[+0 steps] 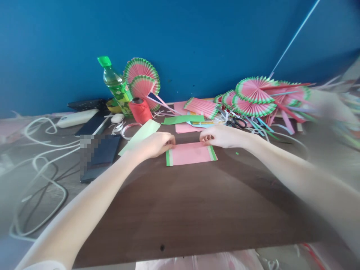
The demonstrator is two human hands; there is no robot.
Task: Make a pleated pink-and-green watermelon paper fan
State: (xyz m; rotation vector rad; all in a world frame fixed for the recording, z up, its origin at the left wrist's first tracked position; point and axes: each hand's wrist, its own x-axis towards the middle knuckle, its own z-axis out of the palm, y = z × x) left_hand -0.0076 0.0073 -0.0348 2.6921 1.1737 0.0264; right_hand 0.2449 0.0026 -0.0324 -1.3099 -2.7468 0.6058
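A pink paper sheet with green and white strips at both short ends lies flat on the dark wooden table. My left hand pinches the sheet's far left corner, fingers pressed together. My right hand pinches its far right corner the same way. Both hands rest on the far edge of the sheet.
Finished pink-and-green paper fans pile up at the back right, two more at the back by a green bottle. A red ribbon spool, scissors, loose paper sheets, a dark notebook and white cables lie around.
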